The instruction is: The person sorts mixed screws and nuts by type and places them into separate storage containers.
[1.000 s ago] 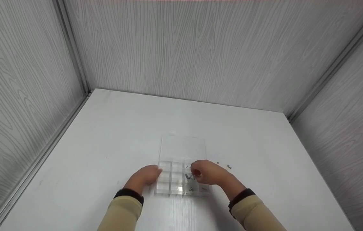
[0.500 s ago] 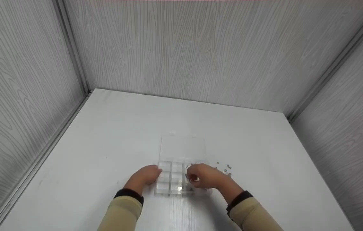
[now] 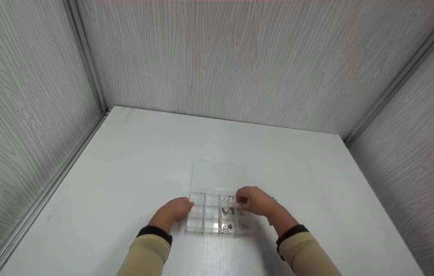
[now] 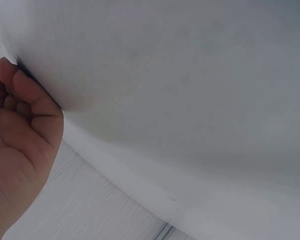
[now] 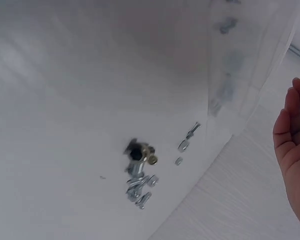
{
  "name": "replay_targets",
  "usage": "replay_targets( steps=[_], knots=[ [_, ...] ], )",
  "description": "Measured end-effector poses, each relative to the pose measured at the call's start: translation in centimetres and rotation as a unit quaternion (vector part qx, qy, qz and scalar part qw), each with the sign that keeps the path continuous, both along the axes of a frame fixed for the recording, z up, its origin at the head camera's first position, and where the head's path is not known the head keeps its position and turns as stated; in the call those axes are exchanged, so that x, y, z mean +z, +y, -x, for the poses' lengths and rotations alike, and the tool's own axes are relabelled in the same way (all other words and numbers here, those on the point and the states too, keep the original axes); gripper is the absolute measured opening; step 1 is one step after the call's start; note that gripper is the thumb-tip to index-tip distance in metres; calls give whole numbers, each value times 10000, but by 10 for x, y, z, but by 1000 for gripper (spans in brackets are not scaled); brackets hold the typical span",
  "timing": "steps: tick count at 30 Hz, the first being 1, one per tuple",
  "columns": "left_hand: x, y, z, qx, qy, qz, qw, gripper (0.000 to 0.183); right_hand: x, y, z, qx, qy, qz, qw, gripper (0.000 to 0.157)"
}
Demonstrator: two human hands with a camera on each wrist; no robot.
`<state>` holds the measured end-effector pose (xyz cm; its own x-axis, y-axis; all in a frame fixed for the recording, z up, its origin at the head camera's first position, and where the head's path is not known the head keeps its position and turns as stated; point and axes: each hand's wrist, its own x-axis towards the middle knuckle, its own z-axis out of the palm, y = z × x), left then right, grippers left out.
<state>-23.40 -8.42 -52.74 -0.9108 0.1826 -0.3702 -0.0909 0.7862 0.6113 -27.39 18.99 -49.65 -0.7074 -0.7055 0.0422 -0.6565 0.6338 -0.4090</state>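
Observation:
A clear plastic compartment box [image 3: 204,211] lies on the white table, its lid [image 3: 218,175] folded back flat behind it. My left hand [image 3: 174,209] holds the box's left edge, thumb at the rim. Over the right-hand column is my right hand [image 3: 256,200], fingers loosely curved with nothing visible between them. Screws [image 3: 227,211] lie in a middle compartment of the third column, nuts [image 3: 227,226] in the one nearest me. In the right wrist view, the right hand [image 5: 296,160] is partly cut off, beside the box's blurred wall [image 5: 250,65].
Loose metal nuts and bolts [image 5: 139,187] lie piled on the table right of the box, mostly hidden behind my right forearm in the head view. A few more pieces [image 5: 184,145] lie between pile and box. Grey wood-grain panels [image 3: 217,57] enclose the table.
My right hand dips over the third column, then moves back and to the right, uncovering the screws and nuts there. The left hand stays at the box's edge.

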Motion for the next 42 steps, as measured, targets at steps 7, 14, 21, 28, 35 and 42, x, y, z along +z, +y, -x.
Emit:
replay_targets(
  steps=[7,14,21,28,35,42],
  knots=[
    [3,1,-2,-2,48,19,10000,48,-13,21,18,-1564,154,-93,9875,14],
    [3,1,-3,-19,46,-55,10000,48,-23,38,21,-2460,24,-494,9680,9],
    [3,1,-4,101,0,-105,9999,46,-35,42,23,-2564,-387,-1078,9598,11],
    [1,1,-3,101,21,-108,9999,46,-37,41,23,-2561,-344,-1413,9556,10],
    [-1,1,-1,8,60,-83,9999,48,-37,40,20,-2655,-502,-1538,9504,10],
    [0,0,-3,90,-49,-159,9998,49,-28,38,16,-2529,-346,-1204,9593,11]
  ],
)
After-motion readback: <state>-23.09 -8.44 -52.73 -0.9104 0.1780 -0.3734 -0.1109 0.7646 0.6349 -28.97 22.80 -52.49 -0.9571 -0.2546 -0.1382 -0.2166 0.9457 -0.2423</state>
